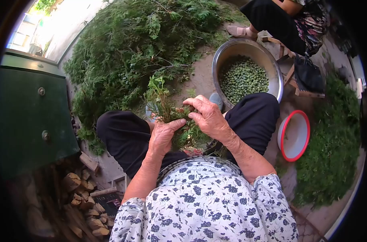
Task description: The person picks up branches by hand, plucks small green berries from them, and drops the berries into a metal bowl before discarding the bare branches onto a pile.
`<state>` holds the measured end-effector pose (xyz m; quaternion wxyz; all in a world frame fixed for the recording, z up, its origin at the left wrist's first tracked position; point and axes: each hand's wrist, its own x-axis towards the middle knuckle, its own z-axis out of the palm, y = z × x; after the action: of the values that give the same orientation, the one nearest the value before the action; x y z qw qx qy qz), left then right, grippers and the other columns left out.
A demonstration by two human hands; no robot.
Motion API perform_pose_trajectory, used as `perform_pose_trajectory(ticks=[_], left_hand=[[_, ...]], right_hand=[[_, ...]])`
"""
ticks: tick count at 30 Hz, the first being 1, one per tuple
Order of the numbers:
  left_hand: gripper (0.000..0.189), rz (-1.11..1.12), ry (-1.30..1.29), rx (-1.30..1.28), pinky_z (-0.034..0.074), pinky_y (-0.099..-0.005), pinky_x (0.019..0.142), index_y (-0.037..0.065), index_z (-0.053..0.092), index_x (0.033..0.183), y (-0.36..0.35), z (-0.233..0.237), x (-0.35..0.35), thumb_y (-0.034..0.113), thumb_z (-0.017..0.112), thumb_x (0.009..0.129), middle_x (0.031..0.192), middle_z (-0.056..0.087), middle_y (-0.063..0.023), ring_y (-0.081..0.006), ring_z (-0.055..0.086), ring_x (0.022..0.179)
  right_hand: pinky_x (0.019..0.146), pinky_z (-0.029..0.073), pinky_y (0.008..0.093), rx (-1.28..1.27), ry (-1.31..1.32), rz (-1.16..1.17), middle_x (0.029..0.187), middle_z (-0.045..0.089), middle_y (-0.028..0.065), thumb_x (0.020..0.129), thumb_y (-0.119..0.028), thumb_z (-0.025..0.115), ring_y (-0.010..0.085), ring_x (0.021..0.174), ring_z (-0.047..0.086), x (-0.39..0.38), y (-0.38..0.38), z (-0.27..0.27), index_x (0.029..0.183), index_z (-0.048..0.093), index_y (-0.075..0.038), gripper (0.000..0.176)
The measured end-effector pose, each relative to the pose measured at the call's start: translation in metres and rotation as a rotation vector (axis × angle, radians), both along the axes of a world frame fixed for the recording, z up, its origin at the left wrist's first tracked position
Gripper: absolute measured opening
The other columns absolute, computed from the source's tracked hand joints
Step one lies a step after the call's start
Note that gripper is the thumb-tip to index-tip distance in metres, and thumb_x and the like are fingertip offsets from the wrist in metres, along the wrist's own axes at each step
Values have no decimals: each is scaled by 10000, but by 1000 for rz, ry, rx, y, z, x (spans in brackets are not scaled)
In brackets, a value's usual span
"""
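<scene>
My left hand (pixel 165 135) is closed round a leafy cypress sprig (pixel 158 93), its thumb lying across the stems. Green tips stand up above the fingers, and more foliage hangs below between my knees. Close against it on the right, my right hand (pixel 211 119) has its fingers bent and its thumb and fingertips pinching at the same sprig. Anything small between those fingertips is hidden. Beyond my right knee, a large metal basin (pixel 275 64) holds many small green cones (pixel 244 78).
A big heap of cut cypress branches (pixel 123 52) lies ahead. Right of me are a red-rimmed white basin (pixel 307 133) and more greenery (pixel 332 161). Another person (pixel 280 20) sits at the upper right near a wooden stool (pixel 308 93). Left are a green cabinet (pixel 30 117) and split firewood (pixel 72 181).
</scene>
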<state>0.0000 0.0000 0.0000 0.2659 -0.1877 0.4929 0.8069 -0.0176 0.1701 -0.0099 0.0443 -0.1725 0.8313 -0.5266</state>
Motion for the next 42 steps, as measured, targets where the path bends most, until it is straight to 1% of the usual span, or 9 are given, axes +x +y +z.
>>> perform_pose_trajectory(ticks=[3,7,8,13,19,30,35,38,42], left_hand=[[354,45,78,-65,530,-270,710,5,494,1123,-5,-1,-3,-43,606,790,977,595,-90,-176,601,848],[340,54,144,-131,528,-267,697,-4,492,1106,-5,-4,-2,-29,615,791,964,597,-92,-165,603,833],[342,52,143,-145,528,-264,696,-6,488,1109,-8,-3,-3,-25,616,793,964,597,-94,-162,604,833],[315,13,146,-120,524,-260,705,-13,496,1102,-1,9,0,3,610,808,955,607,-92,-160,609,804],[264,-39,96,-97,515,-255,673,-11,540,1043,0,7,2,42,628,800,910,620,-85,-165,614,752],[174,80,103,-68,488,-250,555,11,602,908,5,3,2,-2,642,740,844,614,-57,-132,581,683],[166,129,140,-96,467,-242,538,16,603,904,9,4,4,-5,626,741,828,612,-40,-124,576,697],[152,106,112,-115,459,-237,532,11,601,898,7,4,3,14,638,750,832,612,-44,-125,571,675],[145,79,22,-143,493,-255,569,1,592,905,8,5,4,24,636,768,842,619,-55,-141,592,691]], right_hand=[[677,478,261,50,221,-41,937,562,80,821,-16,559,205,724,580,-4,-10,-8,1122,543,-32,301],[595,462,266,-612,-289,-499,854,546,75,836,-22,530,144,605,549,1,-12,15,1076,551,-2,242],[569,461,237,-598,-259,-584,775,574,37,865,-50,516,92,569,541,-5,-6,3,1029,584,-5,183],[667,469,238,-202,-269,-223,849,635,44,850,-84,563,105,718,585,-15,10,-7,985,625,-4,169],[728,494,247,-685,-709,137,921,624,57,815,-14,591,116,788,588,-11,7,-2,1058,603,33,247],[725,471,241,-541,-554,66,862,607,44,778,1,612,91,820,576,1,4,-1,978,602,25,202],[679,470,236,-216,-93,-57,802,605,31,806,-36,612,68,760,568,12,-1,1,958,591,10,160],[625,471,224,-423,-416,-115,775,603,24,822,-45,605,68,703,571,15,1,-3,962,587,9,151],[582,471,198,-476,-336,-384,762,600,12,829,-35,593,51,644,555,6,15,-6,991,581,-9,165]])
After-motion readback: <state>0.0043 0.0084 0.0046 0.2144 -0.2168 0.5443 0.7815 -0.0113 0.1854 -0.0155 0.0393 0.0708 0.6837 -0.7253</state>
